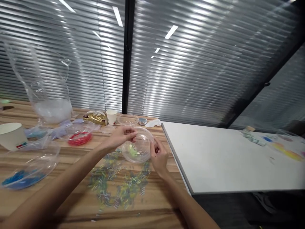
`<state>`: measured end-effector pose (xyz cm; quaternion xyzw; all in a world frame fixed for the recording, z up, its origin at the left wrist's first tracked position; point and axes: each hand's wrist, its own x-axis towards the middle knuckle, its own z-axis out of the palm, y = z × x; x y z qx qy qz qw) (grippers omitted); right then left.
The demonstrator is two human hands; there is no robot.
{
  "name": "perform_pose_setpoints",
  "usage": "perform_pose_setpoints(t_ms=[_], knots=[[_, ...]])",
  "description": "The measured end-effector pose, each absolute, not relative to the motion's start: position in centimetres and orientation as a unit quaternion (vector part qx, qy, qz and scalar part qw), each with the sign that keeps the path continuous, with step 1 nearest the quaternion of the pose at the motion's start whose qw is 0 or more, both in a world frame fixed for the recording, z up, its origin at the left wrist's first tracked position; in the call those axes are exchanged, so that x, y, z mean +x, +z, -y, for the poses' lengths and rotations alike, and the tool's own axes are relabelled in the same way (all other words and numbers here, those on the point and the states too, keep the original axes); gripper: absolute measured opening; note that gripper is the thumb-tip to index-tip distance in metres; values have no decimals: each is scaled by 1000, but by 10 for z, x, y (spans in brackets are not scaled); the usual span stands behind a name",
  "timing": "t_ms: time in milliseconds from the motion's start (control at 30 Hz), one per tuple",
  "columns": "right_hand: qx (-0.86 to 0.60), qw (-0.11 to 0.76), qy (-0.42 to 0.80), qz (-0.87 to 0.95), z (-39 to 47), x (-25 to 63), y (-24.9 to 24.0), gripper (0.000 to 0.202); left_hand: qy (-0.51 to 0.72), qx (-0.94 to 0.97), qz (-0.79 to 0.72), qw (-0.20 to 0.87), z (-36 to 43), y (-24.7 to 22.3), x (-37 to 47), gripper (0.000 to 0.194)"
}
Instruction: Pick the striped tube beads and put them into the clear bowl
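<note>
A clear round plastic bowl [143, 156] is tilted toward me above the wooden table. A patch of yellow-green bits [132, 151] shows through it. My right hand [159, 157] is closed on the bowl's right rim. My left hand [124, 136] reaches over the upper left of the bowl, its thumb and fingers pinched together. Whatever lies between those fingertips is too small to make out. Below the bowl, many short green, yellow and clear tube-like pieces [119, 187] lie scattered on the tabletop.
To the left stand clear bowls with blue pieces [23, 178] and red pieces [79, 139], and a white paper cup [11, 136]. Behind are a large clear bag [53, 108], a gold packet [95, 117] and a smaller cup [111, 117]. A white table [226, 159] adjoins at right.
</note>
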<state>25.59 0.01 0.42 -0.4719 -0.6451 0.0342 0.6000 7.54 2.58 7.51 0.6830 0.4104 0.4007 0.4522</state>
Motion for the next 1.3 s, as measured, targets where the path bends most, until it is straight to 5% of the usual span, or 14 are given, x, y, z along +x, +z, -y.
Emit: perform_pose_setpoints(t_ms=[100, 200, 567, 933, 1300], knots=[[-475, 587, 24, 655, 0, 255, 1, 30, 351, 785, -446, 249, -25, 70, 77, 10], [-472, 578, 10, 666, 1, 254, 0, 31, 304, 818, -463, 156, -25, 65, 77, 18], [-491, 576, -10, 653, -4, 264, -5, 35, 308, 839, -420, 160, -3, 98, 53, 29], [-501, 576, -12, 646, -1, 266, -2, 41, 258, 823, -498, 94, 105, 0, -35, 26], [-489, 567, -34, 662, 5, 264, 3, 40, 268, 807, -514, 109, 132, -8, -35, 21]])
